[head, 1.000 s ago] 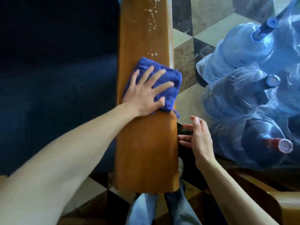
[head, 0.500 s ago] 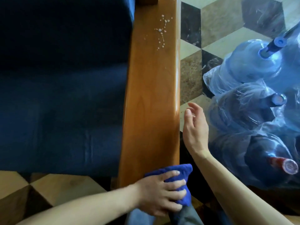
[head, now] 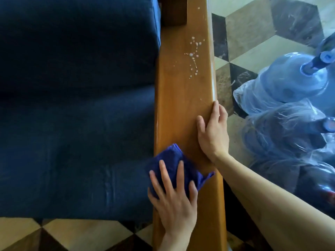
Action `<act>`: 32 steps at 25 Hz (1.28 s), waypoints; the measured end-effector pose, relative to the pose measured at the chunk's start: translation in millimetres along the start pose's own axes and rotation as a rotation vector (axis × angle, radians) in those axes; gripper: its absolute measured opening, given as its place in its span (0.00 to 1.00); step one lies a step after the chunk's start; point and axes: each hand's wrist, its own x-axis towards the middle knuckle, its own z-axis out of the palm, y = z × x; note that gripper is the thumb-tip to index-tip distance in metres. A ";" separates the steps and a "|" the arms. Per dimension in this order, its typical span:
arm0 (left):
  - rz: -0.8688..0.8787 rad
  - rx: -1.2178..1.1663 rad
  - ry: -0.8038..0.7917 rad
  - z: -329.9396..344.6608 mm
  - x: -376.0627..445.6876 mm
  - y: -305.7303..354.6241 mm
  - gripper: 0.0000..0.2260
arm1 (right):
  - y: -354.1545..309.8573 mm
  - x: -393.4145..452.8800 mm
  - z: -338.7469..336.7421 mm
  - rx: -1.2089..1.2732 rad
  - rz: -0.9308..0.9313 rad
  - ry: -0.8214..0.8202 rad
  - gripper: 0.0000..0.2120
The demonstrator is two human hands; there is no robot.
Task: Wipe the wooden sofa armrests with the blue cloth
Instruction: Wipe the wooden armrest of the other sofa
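A patterned tile floor [head: 253,24] is surrounding a dark blue sofa seat [head: 76,105]. The wooden armrest [head: 181,98] is running lengthwise away from the camera. The left hand [head: 175,201], fingers spread flat, is pressing the blue cloth [head: 174,160] onto its near end; the right hand [head: 213,131] is resting straight-fingered on the outer edge. No writing is legible.

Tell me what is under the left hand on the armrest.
The left hand presses flat on the blue cloth, which lies on the wooden armrest. The cloth's far corners show; the wood beneath the cloth and hand is covered.
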 end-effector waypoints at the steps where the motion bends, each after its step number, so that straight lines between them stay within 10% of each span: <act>1: -0.028 -0.022 -0.019 -3.2 5.8 -1.0 0.27 | -2.3 -0.3 5.4 -0.021 0.027 0.010 0.33; 8: 0.176 0.078 0.276 -48.5 253.9 48.1 0.25 | -9.2 1.2 13.5 -0.159 0.016 0.024 0.33; 13: 0.469 0.154 0.149 -67.7 395.3 185.2 0.25 | -5.8 3.7 14.0 -0.176 0.010 0.002 0.34; 21: 0.977 0.233 0.083 -58.3 257.0 65.0 0.24 | 3.4 5.7 22.6 -0.190 0.019 0.099 0.34; 27: 0.640 0.293 0.035 -94.3 407.8 180.6 0.22 | -7.9 8.9 22.0 -0.229 -0.054 0.132 0.35; 32: 0.898 0.408 -0.076 -71.4 340.1 157.5 0.20 | 1.1 9.7 12.5 0.019 -0.084 0.193 0.37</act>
